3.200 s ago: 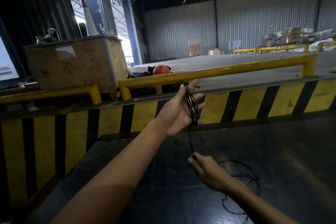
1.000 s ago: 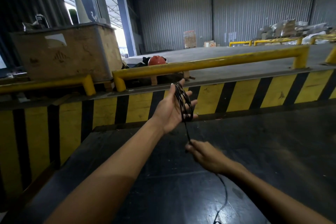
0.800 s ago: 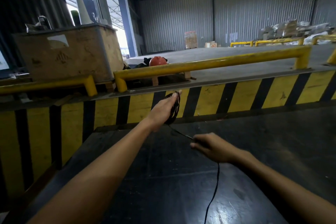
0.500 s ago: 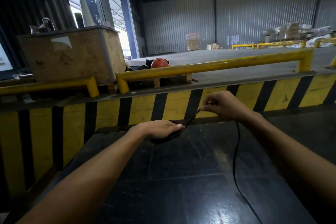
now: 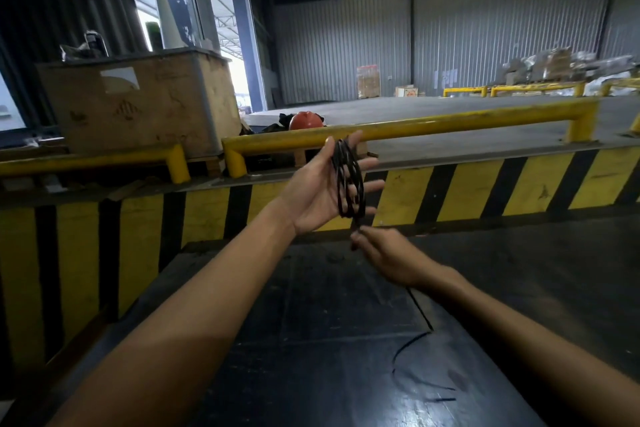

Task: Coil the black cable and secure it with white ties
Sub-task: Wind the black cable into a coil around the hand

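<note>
A thin black cable [image 5: 349, 180] is wound in several loops around the spread fingers of my left hand [image 5: 322, 191], which is raised palm-up in front of the striped barrier. Just below it, my right hand [image 5: 384, 256] pinches the free strand of the cable where it leaves the coil. The loose tail [image 5: 410, 348] runs under my right wrist and lies curled on the dark floor plate. No white ties are in view.
A black-and-yellow striped barrier [image 5: 485, 184] with a yellow rail [image 5: 450, 123] crosses ahead. A wooden crate [image 5: 138, 100] stands at the left, with a red helmet [image 5: 306, 120] behind the rail. The dark metal floor plate [image 5: 311, 340] lies under my arms.
My left hand turned from palm-down back to palm-up and rose, with another loop laid on it. My right hand swung from up near the barrier down to just below the coil.
</note>
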The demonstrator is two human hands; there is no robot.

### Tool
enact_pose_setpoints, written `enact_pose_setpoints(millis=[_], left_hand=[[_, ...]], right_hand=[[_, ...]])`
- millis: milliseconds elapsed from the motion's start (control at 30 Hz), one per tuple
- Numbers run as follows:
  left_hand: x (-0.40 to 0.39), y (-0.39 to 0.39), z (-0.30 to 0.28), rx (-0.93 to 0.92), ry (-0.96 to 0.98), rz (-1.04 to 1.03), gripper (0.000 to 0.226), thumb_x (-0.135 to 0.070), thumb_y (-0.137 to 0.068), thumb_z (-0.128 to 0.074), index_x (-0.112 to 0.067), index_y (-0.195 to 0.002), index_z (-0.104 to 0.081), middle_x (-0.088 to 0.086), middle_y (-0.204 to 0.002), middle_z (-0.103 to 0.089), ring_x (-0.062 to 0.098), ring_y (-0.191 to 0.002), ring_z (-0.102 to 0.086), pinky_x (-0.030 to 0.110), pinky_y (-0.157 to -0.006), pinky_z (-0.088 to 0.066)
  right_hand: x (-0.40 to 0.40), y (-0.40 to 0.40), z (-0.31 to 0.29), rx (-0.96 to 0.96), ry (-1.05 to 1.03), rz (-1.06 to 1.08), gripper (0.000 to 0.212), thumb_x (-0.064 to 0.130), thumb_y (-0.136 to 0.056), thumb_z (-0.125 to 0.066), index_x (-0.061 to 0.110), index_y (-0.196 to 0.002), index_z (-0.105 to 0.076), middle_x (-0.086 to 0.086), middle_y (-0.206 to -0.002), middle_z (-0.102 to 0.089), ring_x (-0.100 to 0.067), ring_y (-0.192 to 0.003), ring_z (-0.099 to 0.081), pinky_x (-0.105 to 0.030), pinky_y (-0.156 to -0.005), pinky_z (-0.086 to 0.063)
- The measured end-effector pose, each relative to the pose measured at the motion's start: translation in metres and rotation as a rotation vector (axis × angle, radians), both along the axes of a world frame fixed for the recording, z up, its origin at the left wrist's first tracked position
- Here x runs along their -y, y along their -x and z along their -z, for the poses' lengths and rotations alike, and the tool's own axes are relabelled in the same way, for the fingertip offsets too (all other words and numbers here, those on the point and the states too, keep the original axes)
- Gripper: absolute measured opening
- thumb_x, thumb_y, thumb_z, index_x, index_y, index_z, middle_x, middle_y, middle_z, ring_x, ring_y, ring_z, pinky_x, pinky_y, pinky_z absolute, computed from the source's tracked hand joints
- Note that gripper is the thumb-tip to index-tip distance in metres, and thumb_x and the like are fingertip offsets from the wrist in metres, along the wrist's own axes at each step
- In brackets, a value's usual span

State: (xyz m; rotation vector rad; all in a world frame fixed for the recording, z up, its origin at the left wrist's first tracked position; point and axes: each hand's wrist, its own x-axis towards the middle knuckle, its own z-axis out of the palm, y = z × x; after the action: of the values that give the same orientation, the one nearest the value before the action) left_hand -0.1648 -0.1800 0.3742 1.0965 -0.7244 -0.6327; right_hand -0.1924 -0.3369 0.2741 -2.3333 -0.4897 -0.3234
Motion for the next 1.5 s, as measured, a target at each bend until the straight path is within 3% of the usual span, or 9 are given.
enact_pose_setpoints(millis=[100, 233, 400, 500, 600, 733, 933, 1167, 1500], left_hand=[[0.001, -0.01, -0.001, 0.093, -0.017, -0.209, 0.042, -0.05, -0.097, -0.022, -0.043, -0.128, -0.049, 0.008, -0.151, -0.032, 0.03, -0.131, -0.038, 0.065, -0.103, -0.027], [-0.01, -0.018, 0.009, 0.455, -0.397, -0.396, 0.044, -0.048, -0.097, -0.023, -0.037, -0.138, -0.037, 0.01, -0.155, -0.026, 0.029, -0.14, -0.023, 0.055, -0.113, -0.016], [-0.028, -0.017, 0.02, 0.778, -1.039, -0.382, 0.051, -0.054, -0.096, -0.027, -0.026, -0.127, -0.055, 0.003, -0.117, -0.06, 0.015, -0.102, -0.056, 0.027, -0.078, -0.045], [-0.028, -0.008, 0.029, 0.65, -1.254, -0.123, 0.053, -0.062, -0.091, -0.03, -0.027, -0.116, -0.061, 0.012, -0.108, -0.064, 0.024, -0.093, -0.063, 0.043, -0.083, -0.053], [-0.026, 0.001, 0.034, 0.501, -1.167, 0.109, 0.047, -0.061, -0.092, -0.028, -0.043, -0.131, -0.048, 0.008, -0.13, -0.055, 0.028, -0.111, -0.06, 0.049, -0.097, -0.049], [-0.021, 0.013, 0.025, 0.131, -0.661, 0.303, 0.045, -0.055, -0.091, -0.033, -0.042, -0.131, -0.048, 0.003, -0.136, -0.052, 0.03, -0.121, -0.055, 0.048, -0.091, -0.052], [0.004, 0.018, -0.003, -0.024, -0.069, 0.206, 0.048, -0.051, -0.094, -0.025, -0.036, -0.137, -0.041, 0.009, -0.143, -0.042, 0.032, -0.122, -0.052, 0.06, -0.094, -0.042], [0.023, -0.004, 0.02, 0.769, -0.759, -0.348, 0.056, -0.05, -0.098, -0.023, -0.019, -0.138, -0.045, 0.016, -0.143, -0.045, 0.026, -0.121, -0.046, 0.032, -0.091, -0.037], [-0.04, -0.012, 0.053, 0.616, -1.321, -0.114, 0.041, -0.06, -0.092, -0.028, -0.038, -0.104, -0.06, -0.004, -0.091, -0.06, 0.014, -0.082, -0.059, 0.034, -0.081, -0.047]], right_hand=[[-0.011, 0.008, 0.018, -0.034, 0.164, -0.056, 0.026, 0.037, -0.097, -0.038, 0.018, -0.089, -0.054, 0.0, -0.076, -0.061, -0.011, -0.064, -0.058, -0.031, -0.059, -0.047], [0.007, 0.01, -0.001, -0.031, 0.256, -0.086, 0.021, 0.036, -0.096, -0.044, 0.021, -0.094, -0.058, 0.002, -0.08, -0.062, -0.01, -0.069, -0.059, -0.025, -0.061, -0.047], [0.037, 0.004, -0.039, 0.001, 0.352, -0.017, 0.012, 0.036, -0.092, -0.05, 0.032, -0.087, -0.06, 0.008, -0.082, -0.062, -0.003, -0.074, -0.06, -0.019, -0.062, -0.045], [0.044, 0.001, -0.056, 0.089, 0.386, 0.029, 0.009, 0.036, -0.088, -0.056, 0.037, -0.079, -0.058, 0.011, -0.074, -0.059, 0.0, -0.067, -0.058, -0.016, -0.056, -0.04], [0.053, -0.002, -0.065, 0.184, 0.331, 0.068, 0.008, 0.04, -0.085, -0.058, 0.038, -0.077, -0.056, 0.011, -0.071, -0.059, 0.0, -0.063, -0.058, -0.016, -0.056, -0.041], [0.06, -0.005, -0.053, 0.237, 0.067, 0.114, 0.027, 0.055, -0.085, -0.044, 0.036, -0.077, -0.06, 0.008, -0.067, -0.06, 0.003, -0.062, -0.056, -0.02, -0.052, -0.039], [0.013, 0.004, 0.019, -0.08, -0.041, 0.037, 0.03, 0.038, -0.097, -0.037, 0.037, -0.076, -0.059, 0.017, -0.078, -0.061, 0.001, -0.07, -0.06, -0.015, -0.059, -0.044], [-0.026, 0.029, 0.053, -0.137, 0.274, -0.132, 0.028, 0.039, -0.097, -0.038, 0.024, -0.076, -0.049, -0.002, -0.073, -0.058, -0.021, -0.069, -0.055, -0.031, -0.064, -0.037], [0.062, 0.024, -0.015, -0.054, 0.354, 0.103, 0.019, 0.03, -0.094, -0.048, 0.035, -0.077, -0.053, 0.009, -0.073, -0.058, -0.001, -0.065, -0.058, -0.015, -0.054, -0.041]])
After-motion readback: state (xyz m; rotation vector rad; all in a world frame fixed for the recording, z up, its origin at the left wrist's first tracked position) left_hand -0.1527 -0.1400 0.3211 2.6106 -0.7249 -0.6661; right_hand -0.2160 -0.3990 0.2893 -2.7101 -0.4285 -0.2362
